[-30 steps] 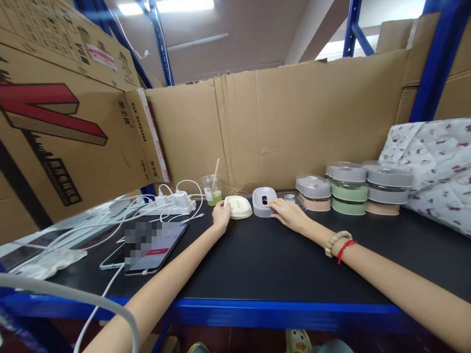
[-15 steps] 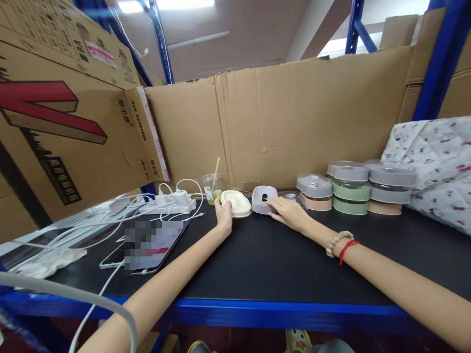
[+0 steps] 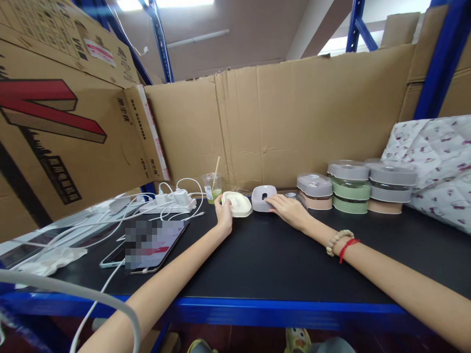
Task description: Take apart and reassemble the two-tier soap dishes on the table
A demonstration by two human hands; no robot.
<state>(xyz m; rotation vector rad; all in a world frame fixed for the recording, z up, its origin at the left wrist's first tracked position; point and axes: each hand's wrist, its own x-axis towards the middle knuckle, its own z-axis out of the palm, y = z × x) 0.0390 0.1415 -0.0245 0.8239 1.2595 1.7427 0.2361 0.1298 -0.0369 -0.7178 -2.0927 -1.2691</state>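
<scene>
A cream, rounded-square lid or dish is tilted a little, and my left hand holds it by its left edge, thumb on top. Just right of it sits a grey rounded container with a dark opening in its middle. My right hand grips the right rim of that grey container, fingers close together. Behind my right hand, a clear plastic piece is partly hidden. The cream and grey pieces are close side by side on the black tabletop.
Stacked grey, green and pink containers stand at the right beside a patterned white cloth. A cup with a straw is behind my left hand. At left are a power strip, cables, a tablet and a large carton.
The cream piece has shifted very slightly to the right. My right hand's fingers have moved slightly left and drawn closer together on the grey container.
</scene>
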